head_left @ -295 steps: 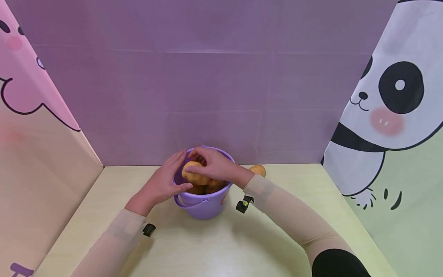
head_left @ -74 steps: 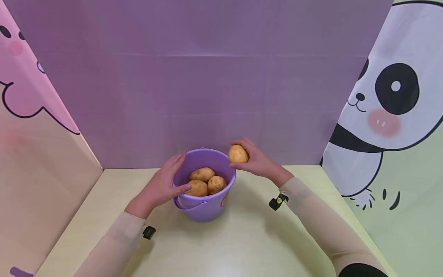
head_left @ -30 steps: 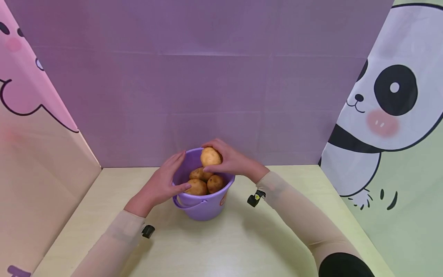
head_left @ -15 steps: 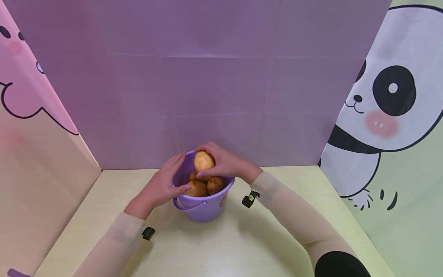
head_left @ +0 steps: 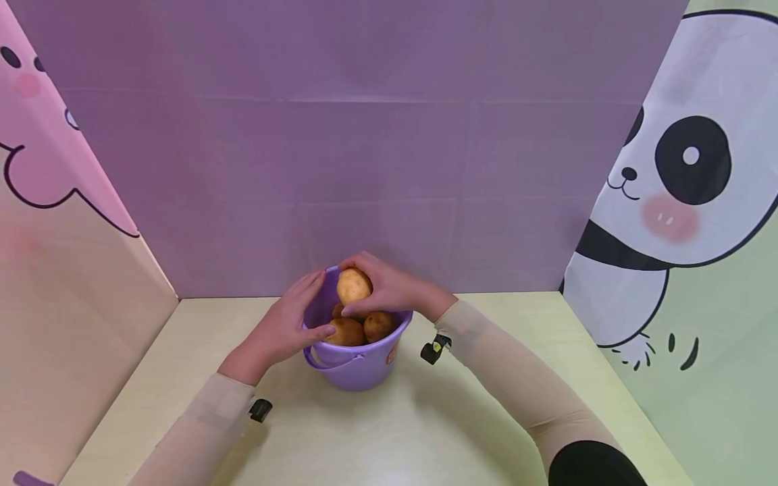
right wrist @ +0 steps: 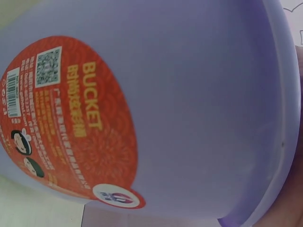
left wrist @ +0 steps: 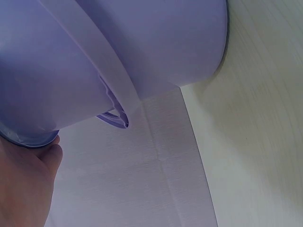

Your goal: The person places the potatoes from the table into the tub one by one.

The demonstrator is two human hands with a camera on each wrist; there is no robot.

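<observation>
Two hands at a purple bucket of potatoes on a pale bench.

Purple wall behind; a panda panel at 3 o'clock, a pink panel at 9 o'clock. The bench (head_left: 425, 432) carries the bucket (head_left: 358, 364) at centre, with potatoes (head_left: 346, 332) piled near its rim. The left hand (head_left: 282, 327) clasps the rim at 9 o'clock, thumb over the edge. The right hand (head_left: 389, 290) grasps a potato (head_left: 354, 285) just above the pile, at 12 o'clock. Risk, as I judge it: set on that rounded heap, the potato could roll over the rim onto the bench.
</observation>
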